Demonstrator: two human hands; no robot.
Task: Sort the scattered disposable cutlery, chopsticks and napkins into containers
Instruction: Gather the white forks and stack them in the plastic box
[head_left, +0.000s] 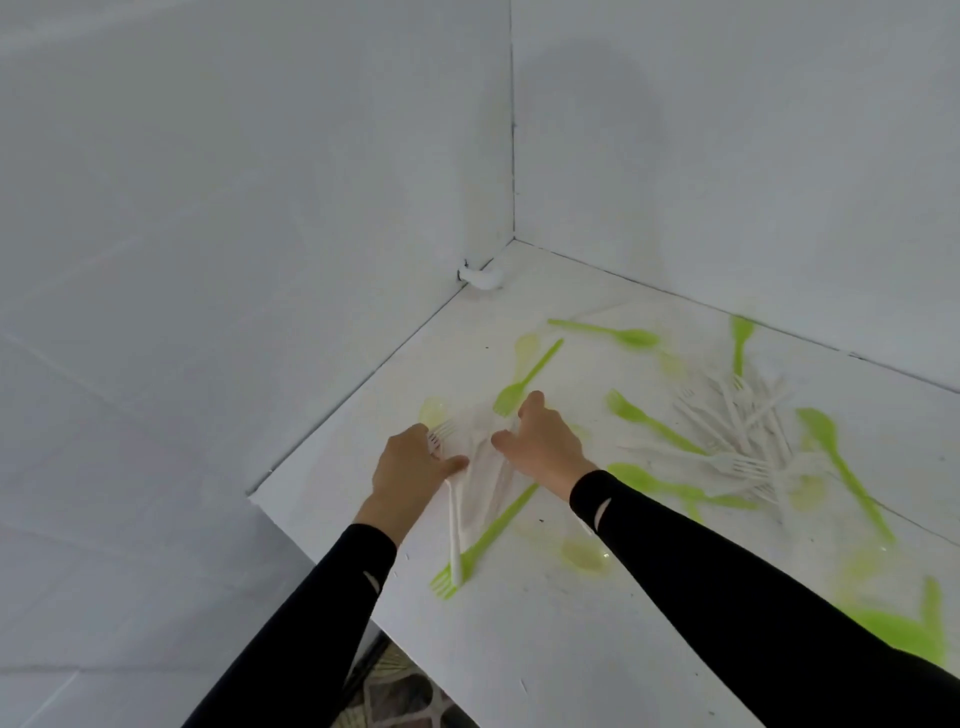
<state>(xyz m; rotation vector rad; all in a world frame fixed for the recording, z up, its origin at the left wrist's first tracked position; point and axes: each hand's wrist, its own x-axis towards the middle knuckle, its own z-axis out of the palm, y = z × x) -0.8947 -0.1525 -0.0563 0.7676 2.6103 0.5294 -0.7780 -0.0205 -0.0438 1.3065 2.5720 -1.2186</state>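
Disposable cutlery lies scattered on a white table (519, 649) in a corner. My left hand (410, 470) holds a white fork (456, 530) between thumb and fingers; its handle points toward me. My right hand (545, 444) rests with spread fingers on a small bunch of white cutlery (485, 467) between the two hands. A green fork (485, 538) lies under that bunch, its tines near the table's front edge. Another green fork (524, 379) lies just beyond my right fingertips. No container is in view.
A pile of white forks (743, 431) lies to the right, with green forks and spoons (841, 467) around it. Pale yellowish spoons (584, 556) lie here and there. White walls close the table's left and far sides. The table's front-left edge (332, 566) drops to a patterned floor.
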